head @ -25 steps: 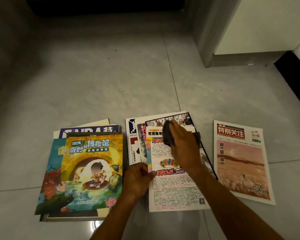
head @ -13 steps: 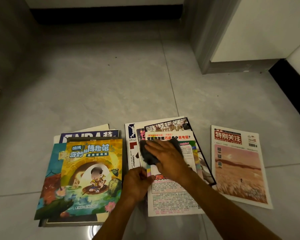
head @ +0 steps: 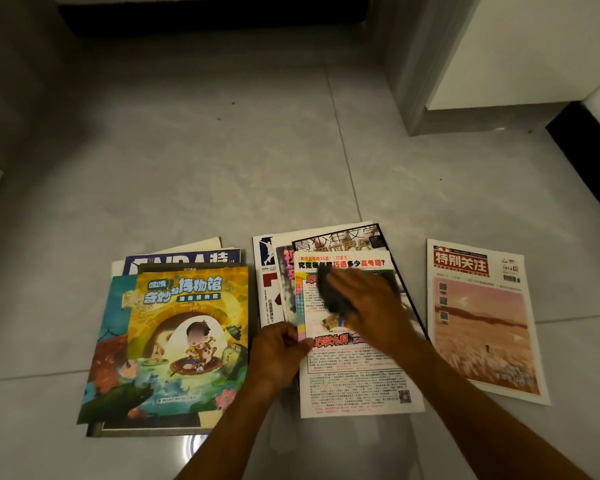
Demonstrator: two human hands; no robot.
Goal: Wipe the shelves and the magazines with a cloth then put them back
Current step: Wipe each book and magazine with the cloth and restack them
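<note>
Three groups of magazines lie on the grey tiled floor (head: 187, 150). The middle pile is topped by a white magazine with red and black print (head: 354, 379). My right hand (head: 368, 303) holds a dark cloth (head: 333, 296) bunched under its fingers and presses it on the upper part of that cover. At the cover's left edge my left hand (head: 278, 355) holds on with curled fingers. The left pile has a colourful cartoon magazine (head: 187, 341) on top. A single magazine with a red title and pink picture (head: 482, 323) lies apart on the right.
A white cabinet with a grey base (head: 499, 64) stands at the upper right. A dark recess (head: 205, 19) runs along the top. Bare floor stretches beyond the magazines. A bright light reflection (head: 194, 445) shows on the tile near me.
My right hand swept the cloth from the cover's top edge down to its left side, then back to the upper middle. My left hand has stayed at the left edge.
</note>
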